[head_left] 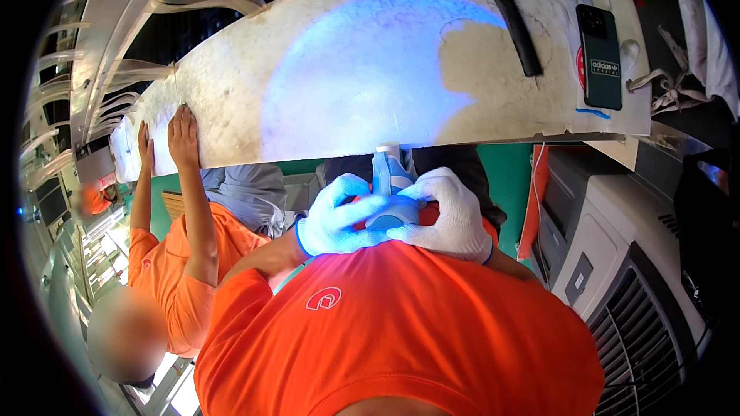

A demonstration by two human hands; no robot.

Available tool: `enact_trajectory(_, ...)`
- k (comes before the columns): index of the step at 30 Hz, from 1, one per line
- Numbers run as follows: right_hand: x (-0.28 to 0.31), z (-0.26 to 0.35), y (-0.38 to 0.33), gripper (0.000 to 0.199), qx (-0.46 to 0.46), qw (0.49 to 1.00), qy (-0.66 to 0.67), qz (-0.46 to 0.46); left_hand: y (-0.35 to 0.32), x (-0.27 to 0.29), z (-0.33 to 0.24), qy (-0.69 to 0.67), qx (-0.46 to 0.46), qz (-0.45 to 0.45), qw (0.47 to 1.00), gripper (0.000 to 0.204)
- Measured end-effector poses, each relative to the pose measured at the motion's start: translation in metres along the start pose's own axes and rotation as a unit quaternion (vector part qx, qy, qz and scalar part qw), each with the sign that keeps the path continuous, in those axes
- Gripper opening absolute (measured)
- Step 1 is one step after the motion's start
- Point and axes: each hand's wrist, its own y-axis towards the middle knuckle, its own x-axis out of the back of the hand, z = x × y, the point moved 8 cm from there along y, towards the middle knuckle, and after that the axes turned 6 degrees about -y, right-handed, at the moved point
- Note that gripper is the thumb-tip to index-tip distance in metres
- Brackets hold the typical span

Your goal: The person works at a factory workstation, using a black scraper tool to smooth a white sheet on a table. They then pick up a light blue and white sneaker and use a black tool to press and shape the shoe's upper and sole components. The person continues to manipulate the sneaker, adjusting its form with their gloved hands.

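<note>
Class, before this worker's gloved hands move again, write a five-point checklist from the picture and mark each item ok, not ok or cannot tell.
1. Left hand gloved and on the lamp: ok.
2. Right hand gloved and on the lamp: ok.
3. Blue light falls on the panel: ok.
4. Panel free of loose things: not ok; a knife and a phone lie on it.
5. Co-worker's hands off the panel: not ok; they touch its edge.

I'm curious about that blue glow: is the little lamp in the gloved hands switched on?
On. The lamp, gripped by the left hand and right hand, points at the board, where a bright blue patch spreads.
</note>
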Motion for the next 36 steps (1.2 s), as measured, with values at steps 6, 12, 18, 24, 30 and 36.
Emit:
enact_trajectory(6, 0.010, -0.006, -0.013, 0.068, -0.028, 0.995, -0.076, -0.053, 0.013, -0.003, -0.004, 0.036, -0.027, 0.036, 0.998, 0.059)
enact_trajectory(12, 0.006, -0.013, -0.008, 0.128, -0.057, 0.994, -0.091, 0.006, 0.025, 0.002, -0.009, 0.105, 0.044, 0.065, 0.991, 0.060)
enact_trajectory(18, -0.013, -0.026, 0.007, 0.138, -0.066, 0.994, 0.001, 0.092, 0.032, -0.002, -0.017, 0.121, 0.189, 0.023, 0.974, 0.092)
enact_trajectory(24, -0.013, 0.016, 0.004, 0.129, -0.017, 0.997, 0.033, 0.068, 0.013, 0.000, -0.029, 0.068, 0.192, 0.006, 0.979, 0.106)
enact_trajectory(30, 0.029, 0.183, -0.021, 0.102, 0.353, 0.920, -0.104, -0.133, 0.045, 0.070, -0.163, 0.188, -0.082, -0.055, 0.977, 0.104)
enact_trajectory(36, 0.014, 0.147, 0.037, 0.096, 0.359, 0.929, -0.083, -0.024, 0.050, 0.091, -0.118, 0.283, 0.019, -0.010, 0.959, 0.101)
